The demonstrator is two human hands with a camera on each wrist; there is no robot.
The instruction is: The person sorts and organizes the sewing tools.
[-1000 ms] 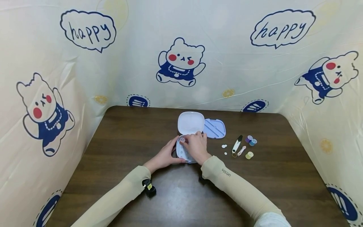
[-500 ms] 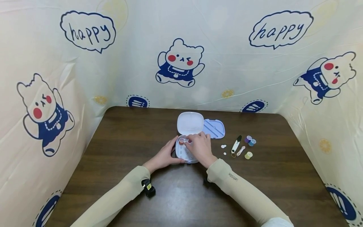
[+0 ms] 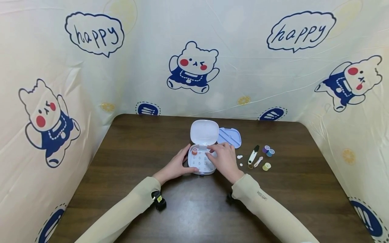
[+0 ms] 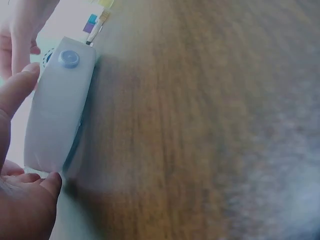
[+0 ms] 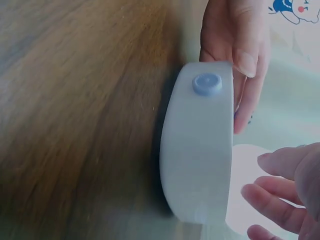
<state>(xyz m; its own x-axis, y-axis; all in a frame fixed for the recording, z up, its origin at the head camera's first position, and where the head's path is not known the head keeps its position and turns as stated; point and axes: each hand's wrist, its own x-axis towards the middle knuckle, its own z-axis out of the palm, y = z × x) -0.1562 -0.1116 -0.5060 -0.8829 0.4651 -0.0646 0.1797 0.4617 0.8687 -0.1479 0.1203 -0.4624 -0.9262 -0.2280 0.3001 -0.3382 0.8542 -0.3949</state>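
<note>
A small white sewing box (image 3: 205,173) stands on the table with its lid (image 3: 204,132) raised at the back. Rows of short pegs fill its inside, and an orange-brown thread spool (image 3: 195,151) stands at the back left. My left hand (image 3: 172,167) holds the box from the left, thumb on the front rim and fingers along the side. Over the box's right side hovers my right hand (image 3: 226,160), fingers apart and slightly bent, with nothing between them. In the right wrist view, the fingers of the right hand (image 5: 287,187) show beside the box (image 5: 197,145).
Behind the right hand lies a lilac tray (image 3: 230,137). Further right are thread snips (image 3: 253,155), a small white tool (image 3: 258,161), purple (image 3: 266,149), blue (image 3: 270,153) and yellow spools (image 3: 266,166). Small white discs (image 3: 239,157) lie between box and snips.
My right hand has let go of the orange-brown spool, now standing in the box, and has moved right, uncovering more pegs. The left hand stays on the box.
</note>
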